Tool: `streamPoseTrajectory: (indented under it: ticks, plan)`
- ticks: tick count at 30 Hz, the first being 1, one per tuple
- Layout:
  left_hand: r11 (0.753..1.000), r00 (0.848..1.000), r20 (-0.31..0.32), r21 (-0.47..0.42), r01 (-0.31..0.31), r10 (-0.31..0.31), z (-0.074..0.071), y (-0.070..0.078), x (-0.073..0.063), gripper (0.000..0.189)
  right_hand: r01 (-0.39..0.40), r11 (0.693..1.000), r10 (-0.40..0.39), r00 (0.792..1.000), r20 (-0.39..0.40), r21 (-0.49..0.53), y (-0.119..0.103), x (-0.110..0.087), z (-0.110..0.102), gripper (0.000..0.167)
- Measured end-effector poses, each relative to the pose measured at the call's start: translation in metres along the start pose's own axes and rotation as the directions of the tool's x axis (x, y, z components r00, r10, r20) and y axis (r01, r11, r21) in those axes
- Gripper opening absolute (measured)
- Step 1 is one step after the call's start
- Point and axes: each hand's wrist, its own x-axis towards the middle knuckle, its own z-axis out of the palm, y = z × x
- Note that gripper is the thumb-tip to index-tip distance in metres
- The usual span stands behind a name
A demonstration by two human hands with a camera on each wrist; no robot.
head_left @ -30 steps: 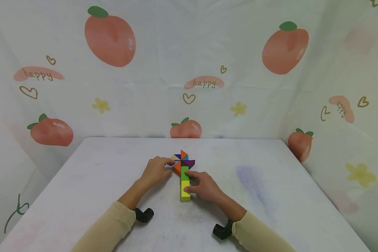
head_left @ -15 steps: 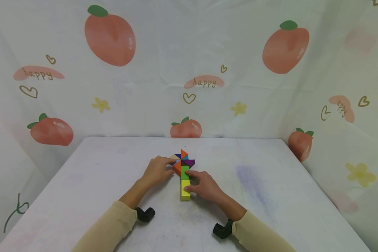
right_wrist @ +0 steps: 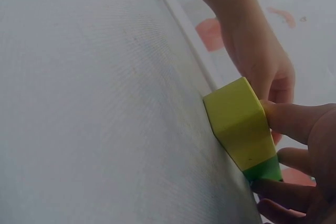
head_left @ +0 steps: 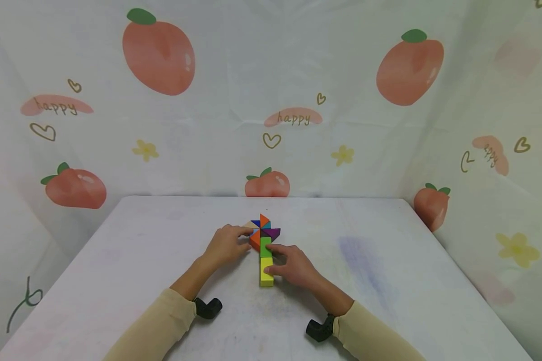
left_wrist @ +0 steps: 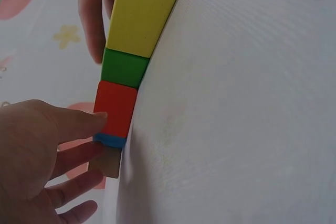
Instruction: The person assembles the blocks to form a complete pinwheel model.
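Colored wooden blocks lie on the white table in a pinwheel shape with a stem. Around its center I see an orange triangle block (head_left: 264, 220), a dark blue block (head_left: 255, 223), a purple block (head_left: 273, 232) and a red-orange block (head_left: 255, 239). A green block (head_left: 264, 242) and a yellow block (head_left: 266, 279) form the stem, end to end. My left hand (head_left: 226, 244) touches the pinwheel's left side; its thumb lies on the red-orange block in the left wrist view. My right hand (head_left: 295, 265) rests against the stem's right side, thumb on yellow, fingertips at green.
The white table (head_left: 162, 225) stretches out on both sides of the blocks. Behind it hangs a pale curtain (head_left: 235, 65) printed with peaches. Black wrist devices (head_left: 209, 308) sit near both sleeve cuffs.
My left hand has shifted very slightly to the right against the pinwheel. The right hand stays in place at the stem.
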Motion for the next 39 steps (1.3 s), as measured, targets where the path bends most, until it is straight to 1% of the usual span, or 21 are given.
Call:
streamPoseTrajectory:
  ticks: [4, 10, 14, 18, 22, 24, 25, 27, 29, 31, 32, 34, 36, 39]
  plan:
    - [0.999, 1.0, -0.025, -0.035, 0.008, -0.009, -0.003, -0.002, -0.003, 0.039, -0.014, 1.0, 0.014, 1.0, 0.003, 0.001, 0.0, -0.001, 0.0, 0.062]
    - [0.997, 0.997, -0.072, -0.078, -0.005, 0.0, -0.012, -0.008, -0.008, 0.033, -0.044, 0.999, 0.044, 0.999, 0.005, -0.01, -0.001, -0.002, 0.001, 0.062]
    - [0.997, 0.996, -0.092, -0.077, -0.002, -0.005, -0.017, -0.012, -0.011, 0.034, -0.061, 0.998, 0.061, 0.998, 0.0, -0.008, -0.001, -0.003, 0.001, 0.061]
    - [0.997, 0.994, -0.111, -0.082, 0.006, -0.015, -0.021, -0.019, -0.013, 0.033, -0.059, 0.998, 0.059, 0.998, 0.0, -0.003, -0.001, -0.003, 0.0, 0.06]
    - [0.996, 0.988, -0.154, -0.09, -0.015, 0.001, -0.023, -0.026, -0.016, 0.03, -0.049, 0.999, 0.049, 0.999, -0.009, 0.014, -0.001, -0.005, -0.001, 0.056]
    - [0.996, 0.981, -0.193, -0.078, -0.049, 0.033, -0.023, -0.031, -0.017, 0.028, -0.057, 0.998, 0.057, 0.998, -0.01, 0.025, 0.0, -0.006, -0.002, 0.055]
    - [0.995, 0.975, -0.217, -0.068, -0.073, 0.057, -0.023, -0.033, -0.017, 0.027, -0.061, 0.997, 0.062, 0.998, -0.01, 0.044, 0.001, -0.006, -0.003, 0.054]
    - [0.992, 0.96, -0.262, -0.046, -0.116, 0.1, -0.024, -0.039, -0.019, 0.024, -0.07, 0.995, 0.07, 0.998, -0.005, 0.075, 0.003, -0.006, -0.005, 0.053]
    - [0.987, 0.942, -0.301, -0.013, -0.158, 0.147, -0.026, -0.045, -0.021, 0.023, -0.08, 0.991, 0.08, 0.997, -0.002, 0.111, 0.005, -0.006, -0.008, 0.052]
    - [0.983, 0.93, -0.323, 0.009, -0.181, 0.174, -0.029, -0.05, -0.022, 0.022, -0.062, 0.988, 0.064, 0.998, -0.008, 0.141, 0.008, -0.007, -0.015, 0.048]
    - [0.983, 0.928, -0.326, 0.019, -0.182, 0.178, -0.03, -0.053, -0.022, 0.022, -0.049, 0.988, 0.052, 0.999, -0.015, 0.145, 0.009, -0.007, -0.018, 0.045]
    - [0.984, 0.931, -0.319, 0.037, -0.176, 0.178, -0.035, -0.061, -0.024, 0.022, -0.018, 0.99, 0.022, 0.999, -0.027, 0.142, 0.011, -0.006, -0.026, 0.039]
    - [0.988, 0.937, -0.311, 0.051, -0.148, 0.157, -0.04, -0.069, -0.027, 0.022, 0.011, 0.992, -0.005, 0.999, -0.046, 0.123, 0.015, -0.005, -0.033, 0.035]
    - [0.988, 0.942, -0.303, 0.085, -0.127, 0.147, -0.049, -0.078, -0.032, 0.023, 0.036, 0.996, -0.029, 0.997, -0.076, 0.086, 0.025, -0.004, -0.047, 0.033]
